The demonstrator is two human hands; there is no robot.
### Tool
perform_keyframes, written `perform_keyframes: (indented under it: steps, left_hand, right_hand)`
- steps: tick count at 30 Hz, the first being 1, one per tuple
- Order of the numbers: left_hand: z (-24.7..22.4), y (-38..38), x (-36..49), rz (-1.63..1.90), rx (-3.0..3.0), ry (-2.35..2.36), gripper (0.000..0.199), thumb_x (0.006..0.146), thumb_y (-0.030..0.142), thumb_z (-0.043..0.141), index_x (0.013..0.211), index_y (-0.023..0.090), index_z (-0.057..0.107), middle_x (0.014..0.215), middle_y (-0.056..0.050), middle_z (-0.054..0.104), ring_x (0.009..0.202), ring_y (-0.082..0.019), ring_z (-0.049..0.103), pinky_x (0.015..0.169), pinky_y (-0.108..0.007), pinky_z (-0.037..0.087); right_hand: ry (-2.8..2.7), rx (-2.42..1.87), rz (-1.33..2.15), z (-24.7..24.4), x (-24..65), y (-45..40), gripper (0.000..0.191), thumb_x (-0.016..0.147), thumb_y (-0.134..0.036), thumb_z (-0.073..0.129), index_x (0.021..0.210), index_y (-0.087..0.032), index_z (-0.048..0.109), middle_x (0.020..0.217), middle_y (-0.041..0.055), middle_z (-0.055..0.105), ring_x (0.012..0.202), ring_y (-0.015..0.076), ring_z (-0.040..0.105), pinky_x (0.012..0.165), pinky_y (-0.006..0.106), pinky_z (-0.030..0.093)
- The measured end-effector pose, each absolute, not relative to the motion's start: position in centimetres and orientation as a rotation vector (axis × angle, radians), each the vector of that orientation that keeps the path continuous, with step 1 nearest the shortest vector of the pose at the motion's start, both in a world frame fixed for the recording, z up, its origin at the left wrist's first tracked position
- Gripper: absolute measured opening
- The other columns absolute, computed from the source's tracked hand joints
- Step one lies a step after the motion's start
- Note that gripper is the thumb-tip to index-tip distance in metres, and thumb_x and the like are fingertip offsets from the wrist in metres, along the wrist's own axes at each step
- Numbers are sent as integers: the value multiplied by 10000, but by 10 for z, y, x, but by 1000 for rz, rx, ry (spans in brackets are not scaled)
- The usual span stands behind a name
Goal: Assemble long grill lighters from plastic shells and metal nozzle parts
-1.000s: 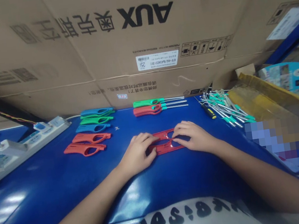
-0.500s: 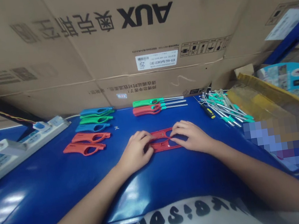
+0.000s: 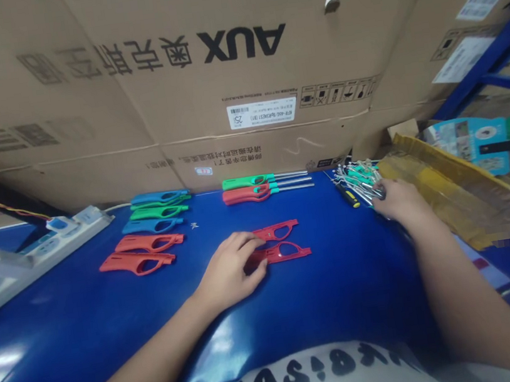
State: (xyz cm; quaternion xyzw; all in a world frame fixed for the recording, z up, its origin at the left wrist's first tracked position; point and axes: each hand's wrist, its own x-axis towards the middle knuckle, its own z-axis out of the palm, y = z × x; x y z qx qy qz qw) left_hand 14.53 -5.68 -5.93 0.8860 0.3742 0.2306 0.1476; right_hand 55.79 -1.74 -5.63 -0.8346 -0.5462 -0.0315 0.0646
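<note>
Two red shell halves, an upper one [image 3: 284, 230] and a lower one [image 3: 292, 250], lie side by side on the blue table [image 3: 328, 307]. My left hand [image 3: 239, 266] rests over their left ends, fingers bent and apart from the thumb, covering those ends. At the right, my right hand [image 3: 396, 199] touches the near side of a pile of metal rods with teal parts [image 3: 357, 176]; its fingertips are at the rods, and whether it grips one is too blurred to tell. A black-and-yellow screwdriver [image 3: 348, 195] lies just left of it.
Blue, green and red handles [image 3: 144, 261] lie at the left, near a white power strip [image 3: 49, 248]. Three assembled pieces [image 3: 248, 193] lie at the back before a cardboard wall [image 3: 176, 101]. Yellow-taped packaging [image 3: 440, 190] stands at the right.
My right hand has let go of the red halves and moved right to the rod pile. My left hand has stayed on the halves. The view has shifted slightly.
</note>
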Motion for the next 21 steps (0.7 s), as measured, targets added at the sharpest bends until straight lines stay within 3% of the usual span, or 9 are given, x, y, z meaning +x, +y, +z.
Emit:
perform_keyframes:
  steps: [4, 10, 15, 21]
  left_hand:
    - [-61, -57, 146, 646, 2555, 1001, 354, 928, 327, 608, 1262, 208, 615, 1238, -96, 643, 1146, -257, 586, 1010, -422, 490]
    - [-61, -55, 144, 613, 2560, 989, 321, 932, 313, 598, 1233, 203, 621, 1226, -101, 638, 1146, -262, 578, 1013, -435, 488]
    - [-56, -52, 141, 553, 2563, 982, 217, 941, 313, 583, 1118, 204, 647, 1171, -95, 644, 1111, -261, 583, 985, -429, 501]
    - [-47, -48, 133, 445, 2560, 1004, 179, 952, 300, 578, 1091, 214, 648, 1140, -88, 645, 1099, -253, 595, 1004, -435, 500]
  right_hand:
    - [-1604, -2568, -27, -57, 567, -15, 228, 762, -330, 651, 931, -193, 721, 1002, 161, 697, 961, 346, 644, 751, 406, 488]
    - [-1511, -2391, -138, -56, 563, -12, 171, 796, -357, 608, 839, -196, 650, 900, 141, 682, 877, 305, 641, 731, 407, 494]
    - [-1446, -2043, -173, -50, 551, -13, 105, 814, -312, 556, 854, -215, 561, 817, 92, 676, 790, 268, 647, 747, 396, 502]
    - [-1599, -1620, -113, -42, 513, -18, 150, 878, -373, 556, 906, -227, 543, 827, 61, 678, 736, 221, 638, 714, 347, 514]
